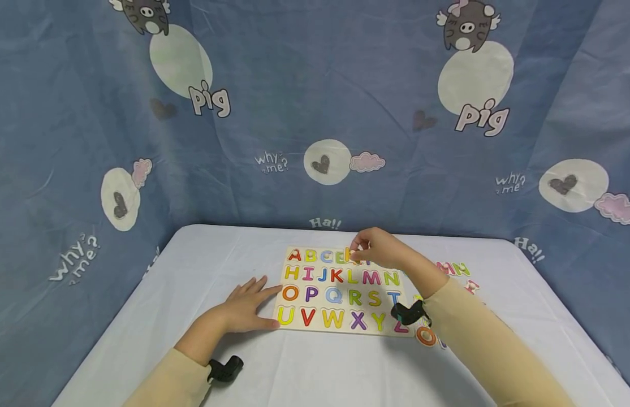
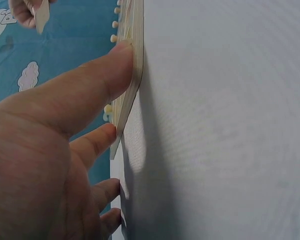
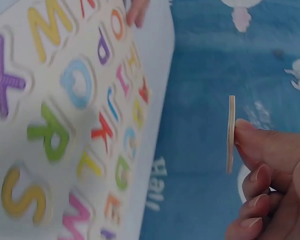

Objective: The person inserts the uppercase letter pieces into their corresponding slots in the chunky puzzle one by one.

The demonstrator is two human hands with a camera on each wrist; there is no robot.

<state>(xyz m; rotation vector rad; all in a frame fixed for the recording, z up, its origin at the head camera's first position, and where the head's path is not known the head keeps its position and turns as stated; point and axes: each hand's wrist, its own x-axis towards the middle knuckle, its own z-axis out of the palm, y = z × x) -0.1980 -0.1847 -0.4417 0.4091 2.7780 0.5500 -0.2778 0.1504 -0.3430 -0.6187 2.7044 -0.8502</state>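
Note:
A wooden alphabet puzzle board lies flat on the white table, with coloured letters in several rows. At its left edge rests my left hand, fingers spread; the left wrist view shows the thumb and forefinger against the board's rim. Above the top row, my right hand pinches an orange wooden letter piece between thumb and fingers. In the right wrist view that letter piece appears edge-on, so its shape is hidden. Small knobs stand up from the board's face.
Loose letter pieces lie right of the board, among them a pink M, a green N and an orange O. My right forearm partly covers others. Behind the white table hangs a blue printed cloth.

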